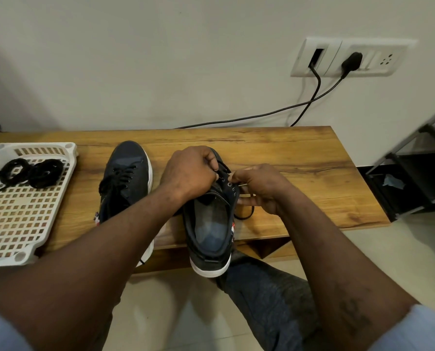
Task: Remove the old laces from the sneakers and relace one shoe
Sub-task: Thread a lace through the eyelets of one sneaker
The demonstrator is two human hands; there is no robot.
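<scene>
Two dark blue sneakers with white soles stand on a wooden bench (300, 153). The left sneaker (128, 173) is laced with a black lace. The right sneaker (210, 224) sits at the bench's front edge, heel toward me. My left hand (190, 173) curls over its eyelets and pinches the black lace (224, 171) near the toe. My right hand (259, 186) pinches the same lace at the shoe's right side. A loop of lace (245, 215) trails on the bench under my right wrist.
A white plastic basket tray (21, 224) lies on the bench's left end with two bundles of black laces (31, 173) in it. Two black cables (315, 97) run from a wall socket down behind the bench. A dark metal rack (413, 173) stands at the right.
</scene>
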